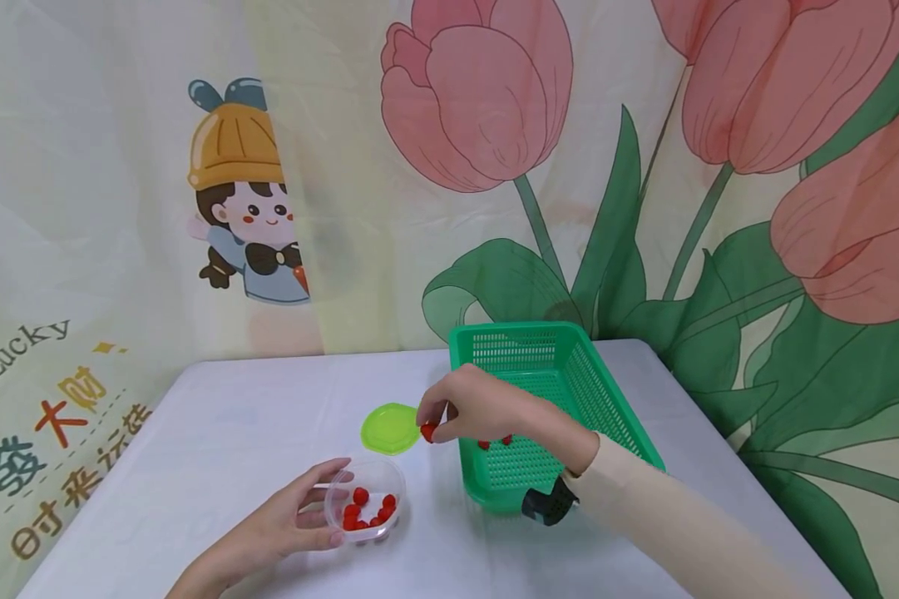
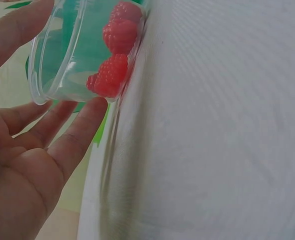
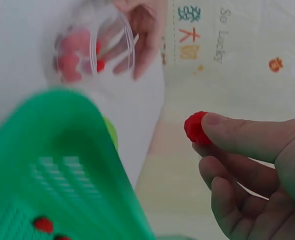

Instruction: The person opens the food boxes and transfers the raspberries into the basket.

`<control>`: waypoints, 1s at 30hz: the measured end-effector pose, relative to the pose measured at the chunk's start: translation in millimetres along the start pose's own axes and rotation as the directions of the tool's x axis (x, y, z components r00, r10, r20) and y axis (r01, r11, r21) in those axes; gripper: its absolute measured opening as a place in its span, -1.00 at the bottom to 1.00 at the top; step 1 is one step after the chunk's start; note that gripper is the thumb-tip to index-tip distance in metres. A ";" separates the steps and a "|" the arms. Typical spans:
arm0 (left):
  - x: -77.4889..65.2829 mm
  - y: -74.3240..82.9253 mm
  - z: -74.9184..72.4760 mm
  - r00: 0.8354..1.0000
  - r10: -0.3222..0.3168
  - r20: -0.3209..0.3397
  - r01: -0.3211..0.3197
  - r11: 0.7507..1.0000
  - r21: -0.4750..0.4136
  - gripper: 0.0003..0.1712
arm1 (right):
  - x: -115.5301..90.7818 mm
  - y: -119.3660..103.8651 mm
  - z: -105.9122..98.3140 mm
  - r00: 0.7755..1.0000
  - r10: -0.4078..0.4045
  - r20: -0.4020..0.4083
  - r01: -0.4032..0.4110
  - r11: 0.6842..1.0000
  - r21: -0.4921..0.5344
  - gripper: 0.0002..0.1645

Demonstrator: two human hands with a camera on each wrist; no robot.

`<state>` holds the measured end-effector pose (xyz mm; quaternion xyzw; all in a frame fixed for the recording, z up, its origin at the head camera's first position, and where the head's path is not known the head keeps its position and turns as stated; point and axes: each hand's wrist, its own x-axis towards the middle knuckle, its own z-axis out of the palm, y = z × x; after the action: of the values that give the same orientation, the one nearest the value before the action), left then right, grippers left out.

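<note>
My left hand (image 1: 284,517) holds a small clear plastic tub (image 1: 384,478), thumb on the near side and fingers round the far side. Several red raspberries (image 2: 112,75) lie at the bottom of the tub, which stands upright on the table. Between thumb and fingertips, my right hand (image 1: 479,403) pinches a single raspberry (image 3: 195,128), raised beside the left rim of a green basket (image 1: 629,412). Inside that basket, a couple of raspberries (image 3: 43,224) show below the right wrist; the forearm covers part of the basket floor.
A yellow-green round lid (image 1: 389,429) lies flat on the white-covered table (image 1: 269,416), behind the tub and left of the basket. The basket walls rise above the tabletop. A printed cloth backdrop (image 1: 352,208) hangs behind the table's far edge.
</note>
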<state>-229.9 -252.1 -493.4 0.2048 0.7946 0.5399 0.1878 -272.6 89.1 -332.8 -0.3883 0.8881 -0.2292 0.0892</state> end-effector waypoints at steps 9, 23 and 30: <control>-0.9 -0.4 -0.4 1.000 0.004 -0.011 -0.003 1.000 0.004 0.03 | -11.2 52.5 -42.5 1.000 0.007 0.005 -0.007 0.999 -0.054 -0.77; -1.6 0.8 -0.2 1.000 0.016 -0.001 -0.016 1.000 -0.015 0.04 | -22.4 135.3 -37.0 0.991 0.116 0.064 -0.109 0.989 -0.101 -0.80; -1.5 0.2 0.0 1.000 0.020 0.002 -0.020 1.000 -0.019 0.03 | -24.1 163.7 -23.1 0.982 0.155 0.107 -0.148 0.987 -0.067 -0.78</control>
<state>-228.6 -252.8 -493.1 0.2114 0.7873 0.5488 0.1851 -370.2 211.6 -391.0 -0.3341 0.9151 -0.1736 0.1446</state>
